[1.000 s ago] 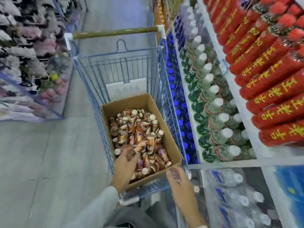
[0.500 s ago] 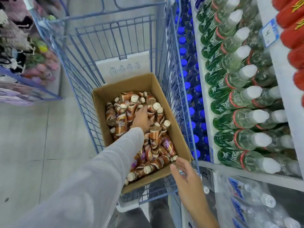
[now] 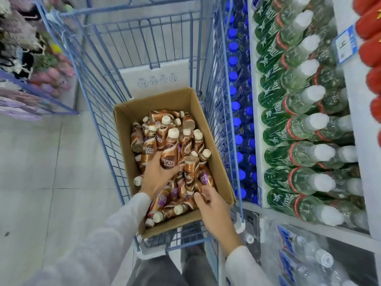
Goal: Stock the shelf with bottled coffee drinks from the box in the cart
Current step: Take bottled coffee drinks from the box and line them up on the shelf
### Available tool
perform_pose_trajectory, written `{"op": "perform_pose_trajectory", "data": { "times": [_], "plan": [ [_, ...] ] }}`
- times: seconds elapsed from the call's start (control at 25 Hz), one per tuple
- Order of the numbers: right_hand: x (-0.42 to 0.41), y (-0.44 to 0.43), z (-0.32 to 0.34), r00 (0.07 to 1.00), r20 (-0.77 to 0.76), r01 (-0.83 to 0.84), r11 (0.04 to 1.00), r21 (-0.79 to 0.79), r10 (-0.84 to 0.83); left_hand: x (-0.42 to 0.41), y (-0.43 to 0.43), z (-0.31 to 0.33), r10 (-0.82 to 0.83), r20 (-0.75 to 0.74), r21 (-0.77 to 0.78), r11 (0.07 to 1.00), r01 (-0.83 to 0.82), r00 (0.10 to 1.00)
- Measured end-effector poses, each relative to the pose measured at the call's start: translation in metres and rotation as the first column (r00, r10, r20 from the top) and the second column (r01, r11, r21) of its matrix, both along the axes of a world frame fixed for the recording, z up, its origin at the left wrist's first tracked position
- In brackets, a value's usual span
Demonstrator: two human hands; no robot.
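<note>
An open cardboard box (image 3: 214,149) sits in the blue wire cart (image 3: 144,27), full of brown coffee bottles with cream caps lying jumbled. My left hand (image 3: 156,176) is in the middle of the box, wrapped around one upright coffee bottle (image 3: 170,150). My right hand (image 3: 214,209) is inside the box's near right corner, fingers curled over a lying bottle (image 3: 185,205); whether it grips it is unclear. The shelf (image 3: 254,100) runs along the right of the cart.
The shelf holds rows of green-labelled clear bottles (image 3: 299,129), blue-capped bottles (image 3: 237,112) lower down, red packs (image 3: 371,48) above and water bottles (image 3: 309,263) at the bottom. A rack of goods (image 3: 31,58) stands left across the tiled aisle floor (image 3: 51,172).
My left hand has closed on a bottle and lifted it upright. My right hand has moved from the box's outer edge into the box onto the bottles.
</note>
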State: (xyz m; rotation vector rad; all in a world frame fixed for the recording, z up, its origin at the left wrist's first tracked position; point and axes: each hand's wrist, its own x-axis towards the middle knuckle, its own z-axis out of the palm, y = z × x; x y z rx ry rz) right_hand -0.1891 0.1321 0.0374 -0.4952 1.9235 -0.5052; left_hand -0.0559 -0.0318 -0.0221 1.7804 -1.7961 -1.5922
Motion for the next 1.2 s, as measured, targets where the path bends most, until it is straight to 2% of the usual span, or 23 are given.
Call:
{"op": "perform_pose_trajectory", "data": {
  "times": [0.12,0.2,0.28,0.36,0.44,0.6,0.72,0.8,0.88,1.0,1.12,1.2],
  "plan": [
    [-0.003,-0.027,-0.022,0.999,0.022,-0.031,0.999,0.042,0.03,0.047,0.046,0.037,0.176,-0.068,0.104,0.98,-0.168,0.982],
    [-0.003,-0.048,-0.04,0.995,0.095,0.018,0.997,0.081,-0.026,0.071,0.07,0.055,0.283,-0.082,0.168,0.949,-0.266,0.956],
    [0.004,-0.071,-0.062,0.965,0.211,0.119,0.978,0.174,-0.155,0.089,0.088,0.068,0.347,-0.086,0.209,0.923,-0.324,0.934],
    [0.017,-0.095,-0.082,0.866,0.356,0.243,0.917,0.317,-0.353,0.103,0.101,0.076,0.368,-0.084,0.224,0.912,-0.343,0.926],
    [0.034,-0.114,-0.099,0.795,0.4,0.302,0.87,0.39,-0.456,0.115,0.107,0.077,0.393,-0.078,0.237,0.9,-0.366,0.916],
    [0.064,-0.149,-0.133,0.773,0.291,0.43,0.803,0.412,-0.563,0.131,0.108,0.073,0.413,-0.035,0.243,0.887,-0.393,0.91],
    [0.07,-0.163,-0.139,0.842,0.112,0.44,0.791,0.426,-0.528,0.137,0.104,0.073,0.427,-0.032,0.251,0.879,-0.406,0.904],
    [0.074,-0.161,-0.14,0.869,0.087,0.407,0.803,0.436,-0.488,0.14,0.098,0.076,0.411,-0.053,0.255,0.887,-0.386,0.91],
    [0.075,-0.15,-0.133,0.822,0.176,0.439,0.799,0.412,-0.542,0.143,0.092,0.078,0.374,-0.081,0.262,0.902,-0.342,0.924],
    [0.076,-0.114,-0.1,0.793,0.356,0.405,0.864,0.298,-0.495,0.14,0.075,0.093,0.339,-0.139,0.275,0.916,-0.293,0.93],
    [0.075,-0.081,-0.046,0.835,0.373,0.375,0.915,0.15,-0.404,0.128,0.059,0.114,0.269,-0.2,0.253,0.943,-0.216,0.942],
    [0.072,-0.059,-0.004,0.868,0.331,0.372,0.926,0.057,-0.37,0.118,0.052,0.128,0.205,-0.242,0.232,0.961,-0.149,0.948]
  ]
}}
